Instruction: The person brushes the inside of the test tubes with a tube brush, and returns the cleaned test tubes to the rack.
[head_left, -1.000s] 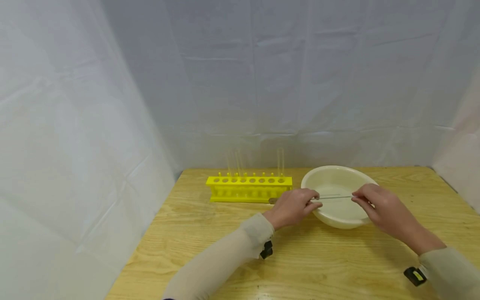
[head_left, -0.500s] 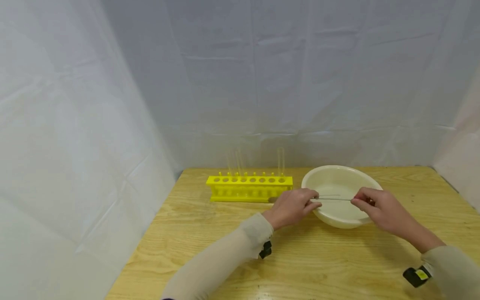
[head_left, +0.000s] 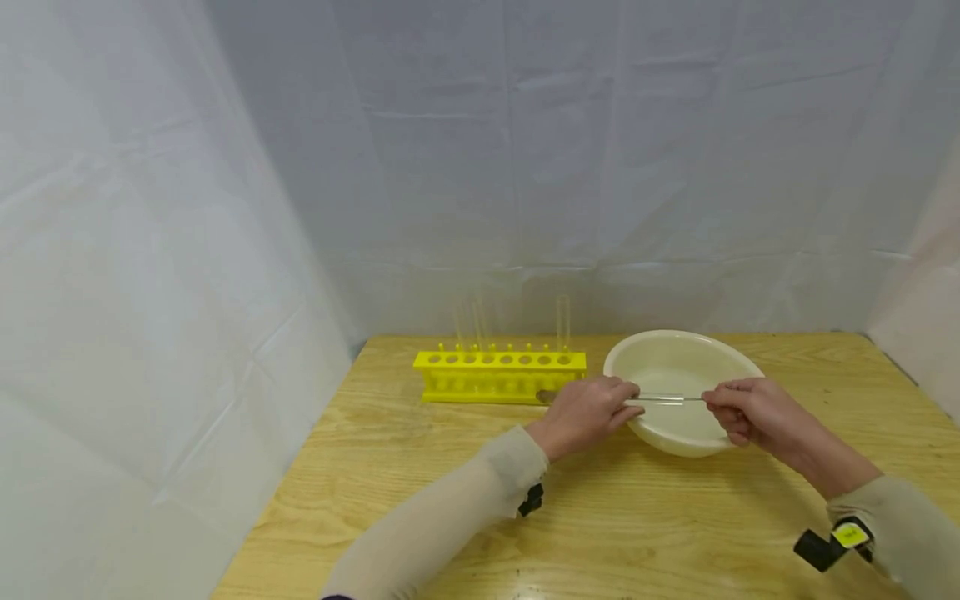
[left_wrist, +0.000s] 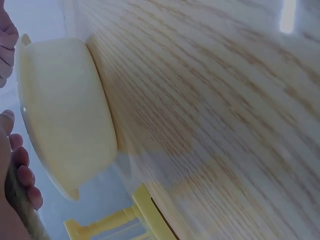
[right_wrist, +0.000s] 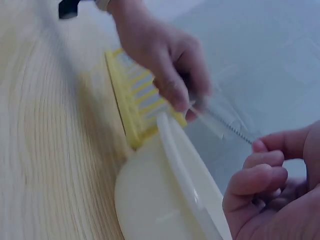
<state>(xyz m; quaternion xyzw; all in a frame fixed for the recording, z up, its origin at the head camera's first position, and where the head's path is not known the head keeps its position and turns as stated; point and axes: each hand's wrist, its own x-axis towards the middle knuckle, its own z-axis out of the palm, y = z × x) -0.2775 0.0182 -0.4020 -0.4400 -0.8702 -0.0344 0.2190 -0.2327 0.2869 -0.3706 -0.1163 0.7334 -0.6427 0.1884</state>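
Metal wire (right_wrist: 235, 130), twisted, is pinched by the right hand (head_left: 759, 417); the left hand (head_left: 581, 417) grips a glass tube (head_left: 662, 399).

A clear tube (head_left: 662, 400) is held nearly level over the cream bowl (head_left: 678, 444), twisted wire (right_wrist: 235, 130) extending past its end.

Could not see the stretch of the glass tube (head_left: 663, 399) under the left hand (head_left: 588, 414), nor the tip of the twisted wire (head_left: 693, 399) within the right hand (head_left: 757, 417). Lost part of the rim of the bowl (head_left: 686, 440) behind that hand. Could barely trace the faint tubes (head_left: 562, 325) toward the far edge of the table (head_left: 600, 533); missed its near edge, cut off below.
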